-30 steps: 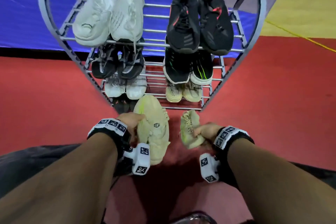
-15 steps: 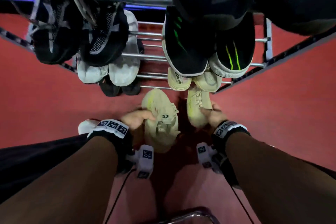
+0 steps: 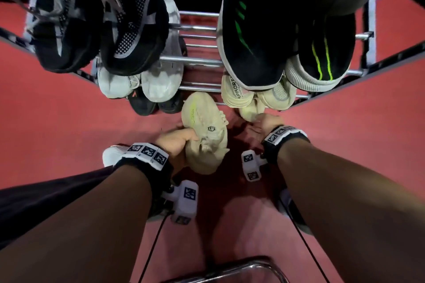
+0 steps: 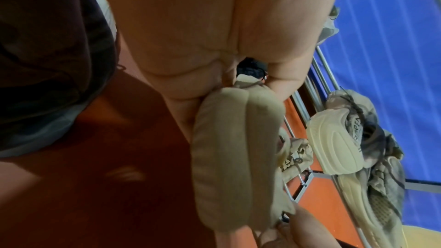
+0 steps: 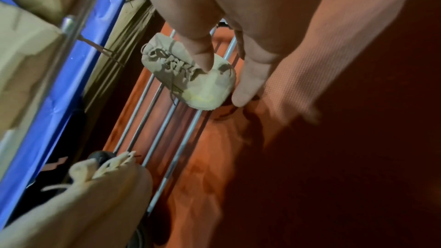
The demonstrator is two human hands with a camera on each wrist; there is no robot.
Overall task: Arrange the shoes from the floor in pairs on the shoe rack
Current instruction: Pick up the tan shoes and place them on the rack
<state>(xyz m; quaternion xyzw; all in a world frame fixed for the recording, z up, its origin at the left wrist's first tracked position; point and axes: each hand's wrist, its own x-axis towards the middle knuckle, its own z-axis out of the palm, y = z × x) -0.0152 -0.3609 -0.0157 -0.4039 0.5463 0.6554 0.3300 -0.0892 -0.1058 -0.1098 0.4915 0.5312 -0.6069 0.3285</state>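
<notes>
- Left hand [image 3: 178,142] is gripping a beige shoe [image 3: 203,135] by the heel, fingers curled round it, holding it above the red floor [image 3: 69,126] before the rack [image 3: 197,88].
- Right hand [image 3: 264,125] is lying with fingers straight, fingertips [image 5: 203,57] touching the second beige shoe [image 5: 190,74].
- That shoe is sitting on the rack's bottom bars, under the cream pair [image 3: 239,94].
- Black and grey pairs are filling the tiers above.
</notes>
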